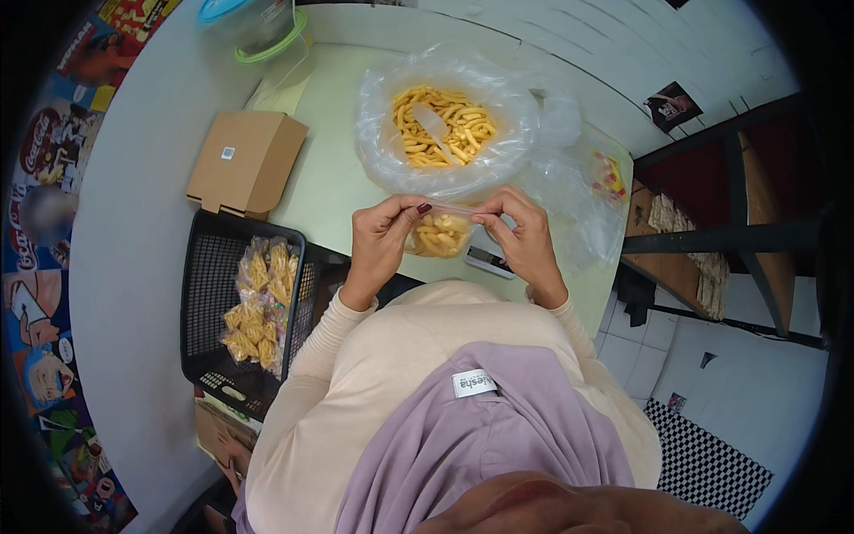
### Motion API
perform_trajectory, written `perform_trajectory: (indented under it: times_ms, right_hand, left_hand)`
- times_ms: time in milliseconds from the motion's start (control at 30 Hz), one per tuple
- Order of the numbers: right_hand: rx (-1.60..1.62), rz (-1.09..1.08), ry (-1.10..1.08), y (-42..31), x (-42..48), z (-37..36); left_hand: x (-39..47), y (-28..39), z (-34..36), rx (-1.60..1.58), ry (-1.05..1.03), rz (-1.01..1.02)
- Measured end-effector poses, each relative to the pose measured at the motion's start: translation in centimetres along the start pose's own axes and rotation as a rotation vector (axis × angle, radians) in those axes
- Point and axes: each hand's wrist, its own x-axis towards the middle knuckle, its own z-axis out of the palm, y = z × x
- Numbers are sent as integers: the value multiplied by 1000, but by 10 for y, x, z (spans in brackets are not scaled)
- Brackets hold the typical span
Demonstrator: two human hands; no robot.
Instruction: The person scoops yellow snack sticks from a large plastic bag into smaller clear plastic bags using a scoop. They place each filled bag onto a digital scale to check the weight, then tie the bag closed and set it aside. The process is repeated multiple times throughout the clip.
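Note:
Between my hands hangs a small clear plastic bag (440, 237) with yellow snack sticks inside. My left hand (389, 233) pinches the left end of its top edge between thumb and fingers, and my right hand (517, 227) pinches the right end. Beyond the hands stands a large clear plastic bag (377, 150), its mouth spread wide, full of yellow snack sticks (470, 127) with a translucent scoop (434, 127) lying on them. Partly behind my right hand, a small digital scale (489, 261) rests on the table.
A black plastic basket (213, 280) at the left holds tied bags of snacks (257, 320). Behind it sits a cardboard box (243, 160). Lidded plastic containers (267, 40) stand at the back left. Loose clear plastic bags (567, 193) lie at the right, near a shelf (720, 240).

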Motion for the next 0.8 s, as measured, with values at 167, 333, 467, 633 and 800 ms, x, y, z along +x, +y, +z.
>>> perform_trajectory:
  times_ms: [167, 333, 467, 633, 800]
  right_hand:
    - [50, -143, -14, -9, 2, -5]
    - [166, -140, -36, -13, 1, 2]
    - [106, -160, -79, -15, 8, 13]
    - [163, -143, 6, -9, 11, 16]
    - [195, -102, 122, 11, 4, -3]
  left_hand:
    - [-3, 8, 1, -273, -138, -10]
    - [-16, 8, -9, 19, -255, 51]
    - [-36, -8, -25, -190, -216, -188]
    - [-55, -47, -74, -278, 52, -430]
    - [-85, -101, -139, -204, 552, -425]
